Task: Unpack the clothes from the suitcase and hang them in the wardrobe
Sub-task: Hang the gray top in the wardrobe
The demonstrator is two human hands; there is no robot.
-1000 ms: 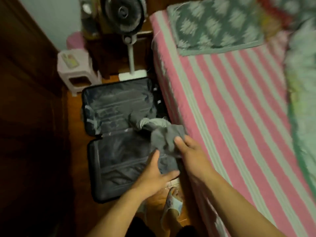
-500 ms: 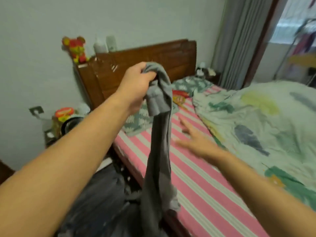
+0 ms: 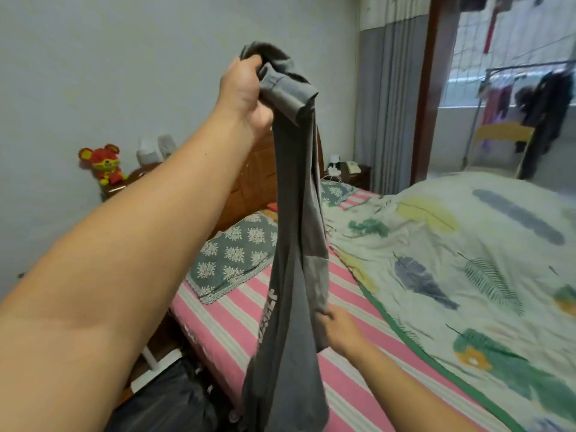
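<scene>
The left hand [image 3: 246, 92] is lifting higher than it was half a second ago, and the right hand [image 3: 338, 330], which was hovering open over the bed [image 3: 352, 378], is now coming in against the garment [image 3: 296, 244]. The grey garment is hanging straight down from the left fist — fingers curled tight round its bunched top end, up near head height. Its long axis is running vertical, top end in the grip, loose end pointing down toward the suitcase [image 3: 174, 397] on the floor by the bed's edge. White lettering is running up one side. The right hand is closing on the garment's right edge low down, fingers tucked behind the cloth; it looks like a pinch, though the fingertips are hidden. So the left is holding the top and the right is the one nearer the free lower part — well placed, I'd say, for spreading it open before a hanger. No hanger or wardrobe is showing yet; the hanging step is not yet begun.
</scene>
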